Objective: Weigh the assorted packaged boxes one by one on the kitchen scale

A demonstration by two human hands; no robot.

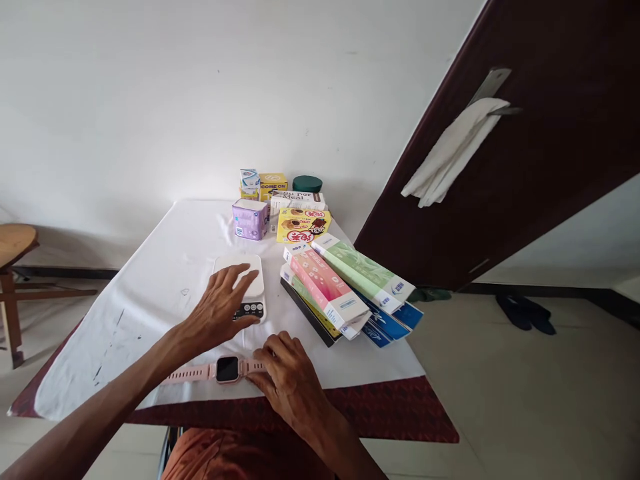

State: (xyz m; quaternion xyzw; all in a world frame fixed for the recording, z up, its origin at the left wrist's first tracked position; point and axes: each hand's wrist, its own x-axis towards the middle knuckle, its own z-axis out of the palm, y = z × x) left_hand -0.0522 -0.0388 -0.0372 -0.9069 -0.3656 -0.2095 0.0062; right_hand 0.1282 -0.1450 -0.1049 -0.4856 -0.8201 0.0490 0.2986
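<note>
A small white kitchen scale (pixel 254 285) with a black button panel lies on the white cloth in the middle. My left hand (pixel 225 300) is spread over it, partly covering the platform and panel; whether the fingers touch it I cannot tell. Closer to me, a smartwatch (pixel 227 369) with a pink strap lies stretched out, its dark screen facing up. My right hand (pixel 287 373) has its thumb and fingers closed on the right end of that strap, hiding the tip. The strap's left end is partly behind my left forearm.
Right of the scale is a pile of long cartons, pink (pixel 325 283) and green (pixel 365 270) on top. Behind stand a yellow box (pixel 303 227), a purple pack (pixel 250 220) and a green-lidded container (pixel 307 183). A wooden stool (pixel 17 243) is at left; slippers (pixel 525 313) lie at right.
</note>
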